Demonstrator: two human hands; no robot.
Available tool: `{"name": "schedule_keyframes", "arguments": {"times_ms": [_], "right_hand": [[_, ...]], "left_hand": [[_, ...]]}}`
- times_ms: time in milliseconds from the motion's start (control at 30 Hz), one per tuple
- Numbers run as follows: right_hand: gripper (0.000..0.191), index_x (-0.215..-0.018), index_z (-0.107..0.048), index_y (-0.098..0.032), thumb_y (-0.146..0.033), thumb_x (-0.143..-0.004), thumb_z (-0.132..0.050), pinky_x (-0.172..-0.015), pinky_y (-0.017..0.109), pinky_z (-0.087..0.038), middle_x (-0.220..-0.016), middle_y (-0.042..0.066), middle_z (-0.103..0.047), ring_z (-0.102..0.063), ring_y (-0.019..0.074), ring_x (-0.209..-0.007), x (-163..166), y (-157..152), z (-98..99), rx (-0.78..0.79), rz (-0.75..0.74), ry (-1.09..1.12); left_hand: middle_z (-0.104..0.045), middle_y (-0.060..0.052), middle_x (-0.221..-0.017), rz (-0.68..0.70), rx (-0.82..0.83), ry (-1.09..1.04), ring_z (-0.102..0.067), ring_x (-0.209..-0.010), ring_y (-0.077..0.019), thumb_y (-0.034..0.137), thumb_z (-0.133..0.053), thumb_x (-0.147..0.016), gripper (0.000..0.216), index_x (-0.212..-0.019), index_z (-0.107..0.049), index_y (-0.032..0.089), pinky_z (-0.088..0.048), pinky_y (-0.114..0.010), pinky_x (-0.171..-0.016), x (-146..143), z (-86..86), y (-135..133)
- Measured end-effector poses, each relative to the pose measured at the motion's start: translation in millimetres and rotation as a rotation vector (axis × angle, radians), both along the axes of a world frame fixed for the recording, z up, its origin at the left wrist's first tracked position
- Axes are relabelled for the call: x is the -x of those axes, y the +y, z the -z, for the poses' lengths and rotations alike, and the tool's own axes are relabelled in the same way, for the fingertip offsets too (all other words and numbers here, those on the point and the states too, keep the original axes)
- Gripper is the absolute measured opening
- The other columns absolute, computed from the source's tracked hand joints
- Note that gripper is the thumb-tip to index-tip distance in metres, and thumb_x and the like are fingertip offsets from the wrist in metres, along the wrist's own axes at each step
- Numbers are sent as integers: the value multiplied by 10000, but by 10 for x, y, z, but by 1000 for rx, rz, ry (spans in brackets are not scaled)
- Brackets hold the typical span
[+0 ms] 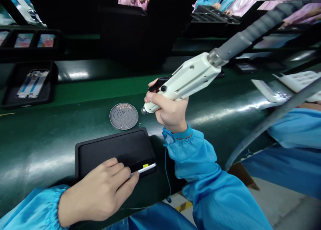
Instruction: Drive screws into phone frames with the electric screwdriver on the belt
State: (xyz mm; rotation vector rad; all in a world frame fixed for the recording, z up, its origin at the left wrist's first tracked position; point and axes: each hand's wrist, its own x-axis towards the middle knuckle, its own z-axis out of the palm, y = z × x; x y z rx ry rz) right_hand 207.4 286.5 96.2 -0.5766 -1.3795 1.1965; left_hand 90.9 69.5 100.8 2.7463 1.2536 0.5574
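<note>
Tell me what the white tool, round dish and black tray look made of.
White tool: probably satin plastic, judging by its moulded ridges; the shiny collar looks metal. Round dish: grey, dull, perhaps metal or plastic; its dotted surface leaves that open. Black tray: matte, likely plastic or rubber, since it shows little glare.

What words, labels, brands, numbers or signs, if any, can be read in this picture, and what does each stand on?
None can be read.
Yellow tab on the slim item in the left hand: no legible text.
White tool in the right hand: no legible text.
Phone-like part in the black tray, far left: any markings too small and blurred.
</note>
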Motion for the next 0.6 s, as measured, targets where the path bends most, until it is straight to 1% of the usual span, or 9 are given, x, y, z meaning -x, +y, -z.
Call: {"name": "schedule_keyframes", "arguments": {"times_ms": [167, 267, 433, 500, 600], "right_hand": [[161, -824, -696, -226, -193, -666, -707, -664, 353, -580, -660, -25, -584, -628, 153, -630, -3, 1, 3, 19, -11, 19], [171, -823, -700, -227, -168, -664, -711, -673, 356, -575, -671, -30, -586, -618, 143, -614, -3, -4, -1, 15, -24, 38], [161, -819, -710, -221, -194, -660, -699, -679, 362, -573, -646, -26, -578, -621, 153, -628, -3, -12, -17, 40, -31, 26], [161, -820, -713, -217, -196, -662, -701, -683, 363, -572, -644, -25, -578, -621, 153, -628, -4, -10, -16, 41, -31, 28], [175, -832, -713, -219, -170, -665, -709, -697, 362, -572, -666, -29, -588, -621, 145, -624, -3, -5, -5, 23, -29, 41]], "left_hand": [[-655, -107, -843, -2, -15, -5, -618, -744, -227, 36, -356, -940, 329, -1166, -595, 27, -527, -388, -642, 3, 21, -13], [-642, -107, -834, -4, 6, -2, -610, -724, -232, 32, -366, -932, 331, -1179, -585, 11, -523, -396, -617, 5, 29, -21], [-633, -110, -840, 2, 4, 20, -602, -701, -235, 9, -388, -893, 344, -1178, -579, 15, -518, -397, -603, 1, 30, -21], [-630, -106, -851, -10, 33, 65, -599, -688, -234, 4, -398, -880, 383, -1228, -558, 32, -519, -398, -603, -8, 27, -22], [-620, -90, -859, -31, 121, 151, -593, -675, -235, 13, -399, -884, 465, -1334, -497, 76, -523, -401, -607, -25, 16, -23]]}}
